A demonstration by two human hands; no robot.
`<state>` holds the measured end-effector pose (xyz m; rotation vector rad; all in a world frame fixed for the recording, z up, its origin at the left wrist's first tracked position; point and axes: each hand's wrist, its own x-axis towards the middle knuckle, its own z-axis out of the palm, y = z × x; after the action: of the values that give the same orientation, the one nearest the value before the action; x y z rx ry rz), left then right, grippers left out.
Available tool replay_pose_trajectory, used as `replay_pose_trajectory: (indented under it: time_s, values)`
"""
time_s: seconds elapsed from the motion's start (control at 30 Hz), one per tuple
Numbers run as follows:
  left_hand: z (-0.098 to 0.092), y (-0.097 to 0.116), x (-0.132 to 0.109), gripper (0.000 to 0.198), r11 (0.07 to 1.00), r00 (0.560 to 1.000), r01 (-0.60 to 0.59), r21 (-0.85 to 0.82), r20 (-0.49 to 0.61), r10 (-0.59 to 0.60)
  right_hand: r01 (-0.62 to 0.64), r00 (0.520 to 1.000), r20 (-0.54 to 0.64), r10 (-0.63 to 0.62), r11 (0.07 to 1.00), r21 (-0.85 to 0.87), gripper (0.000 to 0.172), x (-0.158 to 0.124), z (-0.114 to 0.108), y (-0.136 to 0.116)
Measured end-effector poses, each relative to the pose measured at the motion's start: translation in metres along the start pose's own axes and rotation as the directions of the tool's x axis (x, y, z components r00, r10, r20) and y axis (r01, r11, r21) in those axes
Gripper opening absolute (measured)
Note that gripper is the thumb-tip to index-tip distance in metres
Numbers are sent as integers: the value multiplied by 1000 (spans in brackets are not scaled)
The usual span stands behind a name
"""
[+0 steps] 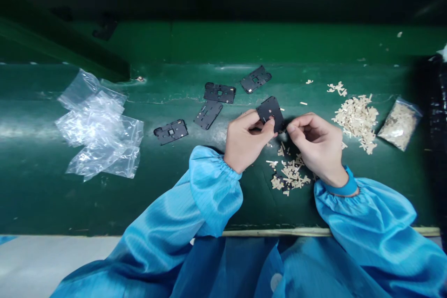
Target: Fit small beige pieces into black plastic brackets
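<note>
My left hand grips a thin black plastic plate between thumb and fingers, raised above the green table. Close to the plate's right corner, my right hand has thumb and forefinger pinched together. Whatever lies between those fingertips is too small to make out. Below the hands lies a loose pile of small cream-coloured pieces. Left of the held plate, several similar black plates lie on the table, among them one plate, another plate and a third plate.
A heap of clear plastic zip bags lies on the left. On the right are a bigger heap of cream pieces and a zip bag filled with such pieces. A green raised ledge runs along the back.
</note>
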<state>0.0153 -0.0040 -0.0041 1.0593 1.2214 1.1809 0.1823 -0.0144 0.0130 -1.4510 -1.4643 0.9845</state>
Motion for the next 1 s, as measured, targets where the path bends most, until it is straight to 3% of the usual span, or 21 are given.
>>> replay_pose_trajectory:
  time_s: [0.27,0.77,1.0]
  values:
    - [0,-1,-1,13,1000,1000,-11,5,9,11,-63,997,-38,65,997,51,12,-1,2,-2]
    - [-1,-6,-1,15,996,998,-57,68,11,56,-36,999,-8,36,998,48,8,-1,2,-3]
    - [0,-3,0,14,999,999,-39,17,6,39,-27,1000,16,26,999,30,10,0,0,-2]
